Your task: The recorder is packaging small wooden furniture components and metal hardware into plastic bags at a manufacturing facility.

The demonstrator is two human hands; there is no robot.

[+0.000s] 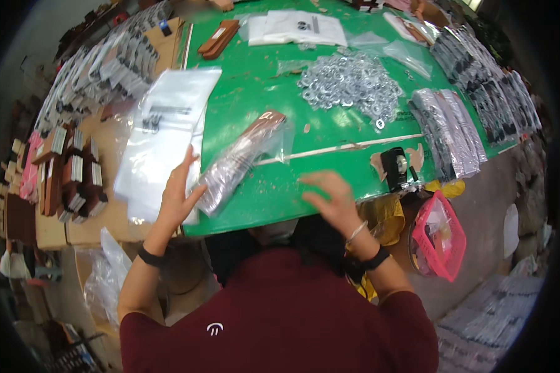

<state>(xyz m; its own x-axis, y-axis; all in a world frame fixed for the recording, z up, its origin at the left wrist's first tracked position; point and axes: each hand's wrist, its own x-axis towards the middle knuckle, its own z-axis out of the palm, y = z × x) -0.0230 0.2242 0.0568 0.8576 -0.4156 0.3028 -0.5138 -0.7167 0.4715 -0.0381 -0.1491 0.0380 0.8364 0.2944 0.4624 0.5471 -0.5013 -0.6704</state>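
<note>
On the green tabletop [280,177] lies a brown wooden piece in a clear plastic bag [230,165], slanting away to the right. My left hand [177,196] is at its near left end, thumb and fingers spread and holding nothing; whether the thumb touches the bag I cannot tell. Beside that hand is a stack of clear flat plastic bags [162,133] with dark print. My right hand [331,198] is over the table's near edge, a little blurred, its fingers apart with nothing visible between them.
A heap of metal washers [348,84] spreads across the far middle. Bagged pieces [445,133] and a black phone-like object [395,168] lie right. Brown wooden pieces [219,39] and white bags [298,28] lie far back. Wooden bundles [74,171] stand left; a pink basket [438,236] sits below right.
</note>
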